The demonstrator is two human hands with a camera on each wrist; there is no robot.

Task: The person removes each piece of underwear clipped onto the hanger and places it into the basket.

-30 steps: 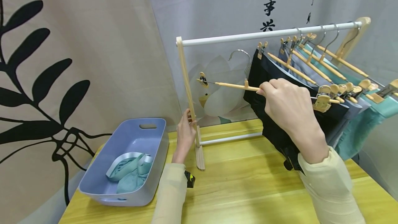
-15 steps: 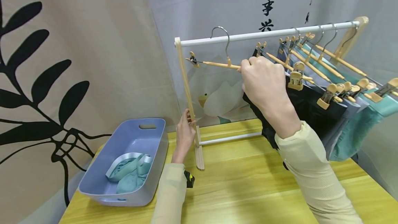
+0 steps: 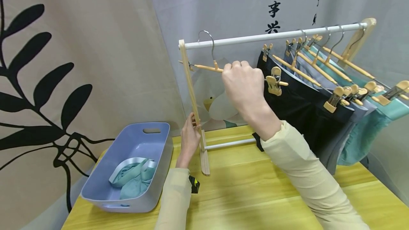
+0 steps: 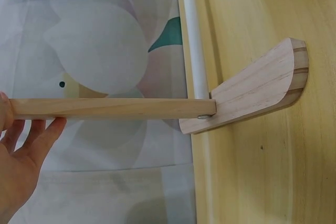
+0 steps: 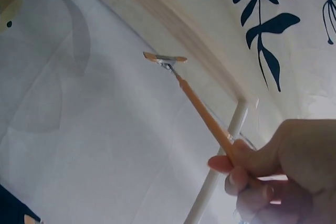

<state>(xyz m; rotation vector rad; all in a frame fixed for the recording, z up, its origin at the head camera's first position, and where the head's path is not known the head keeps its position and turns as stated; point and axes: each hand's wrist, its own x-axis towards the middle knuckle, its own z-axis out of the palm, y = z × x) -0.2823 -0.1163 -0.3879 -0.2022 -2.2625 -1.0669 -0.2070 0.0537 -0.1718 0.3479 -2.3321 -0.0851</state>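
Note:
My right hand [image 3: 244, 84] grips the wooden bar of a trouser hanger [image 3: 205, 67] that bears no garment. The hanger's metal hook stands at the white rail [image 3: 243, 40], near its left end; whether it rests on the rail is unclear. One clip shows past my fist, and the other is by the left post. In the right wrist view, thumb and fingers wrap the hanger bar [image 5: 205, 114]. My left hand [image 3: 190, 139] holds the left post [image 3: 191, 91] of the clothes rack low down, thumb and fingers on opposite sides in the left wrist view.
Black shorts [image 3: 297, 105], then grey-blue and teal garments [image 3: 364, 137], hang clipped on hangers at the rack's right. A blue basket [image 3: 137, 144] with a teal garment [image 3: 137, 178] stands left on the wooden table [image 3: 243, 194]. A printed curtain hangs behind.
My right hand has carried the hanger up and left from in front of the black shorts, its hook rising from below the rail to rail height. The left hand stays on the post.

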